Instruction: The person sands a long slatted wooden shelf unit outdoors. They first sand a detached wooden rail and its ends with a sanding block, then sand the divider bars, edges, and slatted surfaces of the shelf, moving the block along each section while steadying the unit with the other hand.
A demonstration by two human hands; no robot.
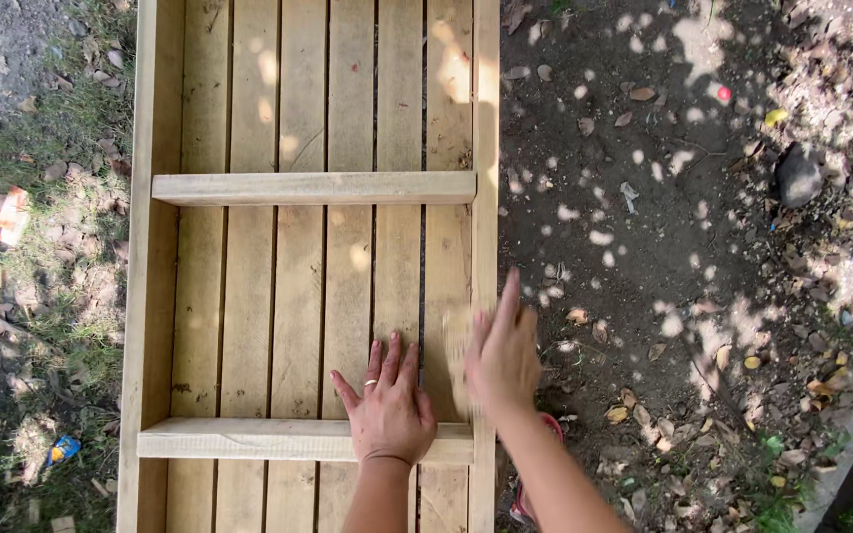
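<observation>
I see the frame lying flat on the ground, slats up, so its boards face me. My left hand presses flat, fingers spread, over the lower crossbar, gripping nothing, likely steadying it. My right hand is blurred at the right rail, against a pale pad; how it grips I cannot tell.

The slatted wooden frame showed pale honey-yellow, dappled with bright sun spots. The ground beside it was dark brown, speckled white with light (and dotted with tan dry leaves). A silver ring glinted on the left hand. A blue scrap lay in the grass.
</observation>
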